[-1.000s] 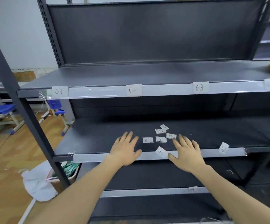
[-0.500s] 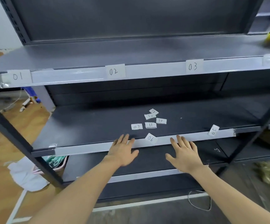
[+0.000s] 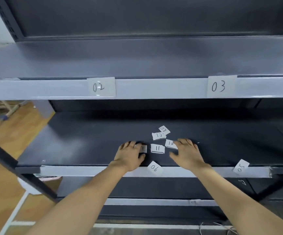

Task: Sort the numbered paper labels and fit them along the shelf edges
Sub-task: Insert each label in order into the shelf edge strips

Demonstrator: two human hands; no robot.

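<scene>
Plainly, both hands rest on the middle shelf point(image 3: 86, 141); the left hand point(image 3: 130, 156), fingers spread and fairly straight, presses a partly hidden label point(image 3: 143, 148); the right hand point(image 3: 188, 154), fingers loose, touches label 10 point(image 3: 170, 144); label 11 point(image 3: 157, 148) lies between them, label 12 point(image 3: 158, 135) and label 08 point(image 3: 164, 130) just behind; label 06 point(image 3: 154, 167) and label 05 point(image 3: 240, 167) sit tilted at the front edge; label 02 point(image 3: 101, 87) and label 03 point(image 3: 221, 86) sit on the upper shelf edge point(image 3: 154, 88).

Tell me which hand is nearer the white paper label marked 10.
Right. The right hand reaches the white paper label marked 10 at its right edge; the left hand lies beyond the white paper label marked 11.
</scene>
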